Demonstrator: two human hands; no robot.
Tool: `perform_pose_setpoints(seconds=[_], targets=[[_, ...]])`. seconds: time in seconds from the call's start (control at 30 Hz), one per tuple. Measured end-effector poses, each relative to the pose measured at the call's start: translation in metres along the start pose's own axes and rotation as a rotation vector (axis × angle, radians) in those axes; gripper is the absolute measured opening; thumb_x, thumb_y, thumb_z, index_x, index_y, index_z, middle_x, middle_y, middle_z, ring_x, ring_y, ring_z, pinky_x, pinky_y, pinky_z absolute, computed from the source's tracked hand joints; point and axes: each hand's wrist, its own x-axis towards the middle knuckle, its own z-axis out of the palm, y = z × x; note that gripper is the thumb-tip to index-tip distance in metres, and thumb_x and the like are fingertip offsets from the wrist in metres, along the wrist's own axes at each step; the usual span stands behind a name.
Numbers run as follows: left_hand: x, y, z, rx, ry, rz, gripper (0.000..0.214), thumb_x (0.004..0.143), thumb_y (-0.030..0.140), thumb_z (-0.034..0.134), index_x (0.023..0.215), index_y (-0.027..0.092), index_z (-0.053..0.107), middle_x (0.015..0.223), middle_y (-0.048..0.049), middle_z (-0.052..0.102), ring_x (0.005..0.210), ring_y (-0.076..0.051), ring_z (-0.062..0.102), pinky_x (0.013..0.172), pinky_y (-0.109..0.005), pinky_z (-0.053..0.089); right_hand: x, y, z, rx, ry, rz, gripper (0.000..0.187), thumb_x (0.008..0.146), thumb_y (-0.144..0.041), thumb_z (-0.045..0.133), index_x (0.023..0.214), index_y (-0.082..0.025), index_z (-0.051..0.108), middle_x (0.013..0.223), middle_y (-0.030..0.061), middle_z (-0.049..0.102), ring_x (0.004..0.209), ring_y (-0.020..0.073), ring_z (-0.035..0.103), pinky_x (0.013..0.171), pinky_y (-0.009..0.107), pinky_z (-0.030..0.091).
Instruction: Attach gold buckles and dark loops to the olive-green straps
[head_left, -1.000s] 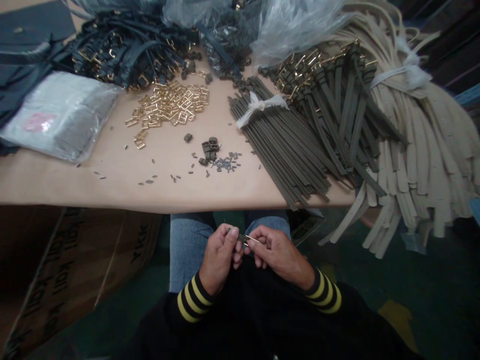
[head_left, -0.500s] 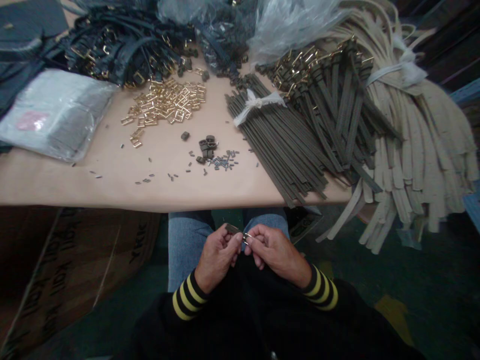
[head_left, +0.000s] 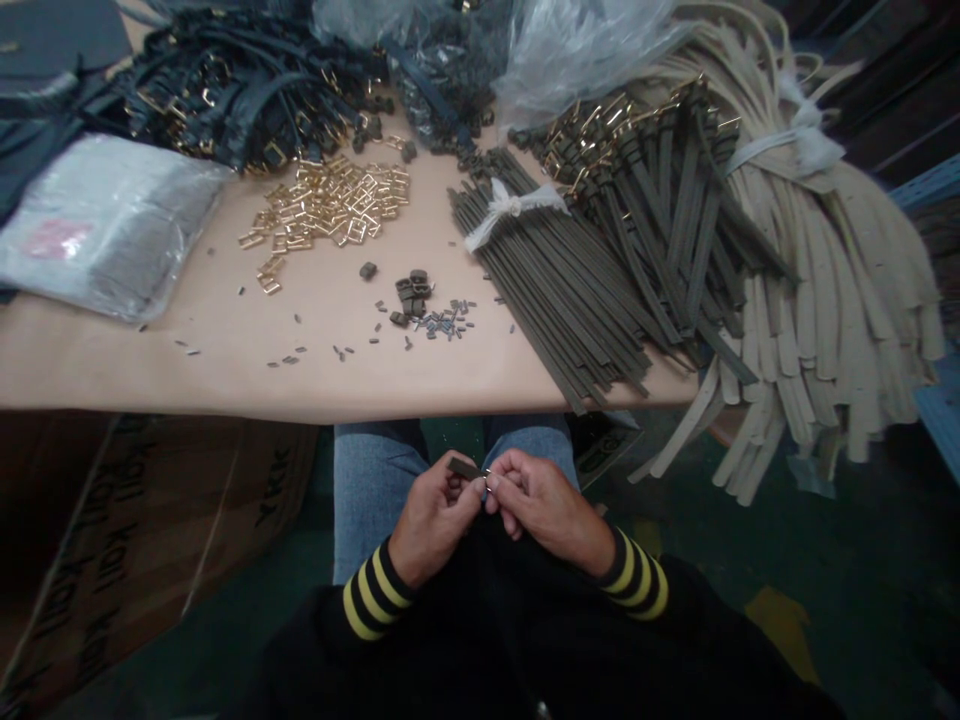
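Observation:
Over my lap, in front of the table edge, my two hands meet fingertip to fingertip. My left hand is closed on a short olive strap, whose flat end sticks out above the fingers. My right hand pinches a small gold buckle at the other end of the strap. Fingers cover most of the buckle, so how the strap runs through it is hidden. On the table ahead lie several olive strap loops and a scatter of small metal pins.
A pile of gold buckles lies beyond the loops. Tied olive straps and beige straps lie right, the beige ones hanging over the edge. Dark straps and a plastic-wrapped packet are left. A cardboard box stands below.
The olive strap in my left hand shows a little more and lies flatter. My fingertips have shifted slightly around the buckle, and the view has moved a little.

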Motion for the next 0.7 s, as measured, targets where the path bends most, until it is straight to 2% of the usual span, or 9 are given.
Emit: perform_pose_setpoints(seconds=[0.13,0.3,0.43,0.57,0.7], targets=[[0.002,0.001,0.000,-0.135,0.029,-0.076,0.017,0.069,0.029,0.052,0.066,0.015,0.043,0.048,0.0067,0.047,0.035,-0.003,0.035,0.034,-0.015,0.029,-0.002,-0.001,-0.003,-0.006,-0.027,-0.038,0.007,0.078,-0.020,0.042,0.076,-0.014,0.043,0.059,-0.0029,0.053,0.039,0.0036,0.046,0.040,0.016,0.041],[0.002,-0.001,-0.002,-0.334,0.013,-0.136,0.018,0.068,0.029,0.055,0.067,0.015,0.042,0.048,0.0059,0.049,0.034,-0.003,0.035,0.033,-0.015,0.030,-0.005,0.000,-0.015,0.164,-0.190,-0.081,0.020,0.076,-0.026,0.045,0.088,-0.011,0.048,0.080,0.0061,0.059,0.057,0.0075,0.057,0.053,0.021,0.049],[0.002,-0.001,-0.002,-0.380,-0.009,-0.148,0.018,0.067,0.028,0.055,0.066,0.015,0.042,0.050,0.0052,0.050,0.034,-0.003,0.035,0.033,-0.015,0.030,-0.001,0.006,-0.014,0.205,-0.193,-0.072,0.024,0.072,-0.032,0.053,0.083,-0.012,0.047,0.074,0.0039,0.058,0.054,0.0078,0.057,0.049,0.020,0.048],[0.001,0.001,-0.001,-0.267,0.008,-0.125,0.017,0.068,0.029,0.053,0.066,0.016,0.042,0.049,0.0060,0.048,0.034,-0.003,0.035,0.033,-0.015,0.029,0.005,0.010,-0.007,0.198,-0.127,-0.044,0.027,0.069,-0.037,0.057,0.076,-0.014,0.043,0.061,-0.0009,0.056,0.043,0.0065,0.053,0.040,0.018,0.043],[-0.001,0.001,0.000,0.065,0.055,0.022,0.013,0.072,0.028,0.048,0.066,0.016,0.046,0.052,0.0042,0.051,0.040,-0.006,0.043,0.038,-0.017,0.035,0.006,0.007,-0.005,0.141,-0.077,-0.040,0.023,0.070,-0.033,0.057,0.073,-0.014,0.044,0.058,-0.0019,0.056,0.038,0.0045,0.046,0.036,0.016,0.035]])
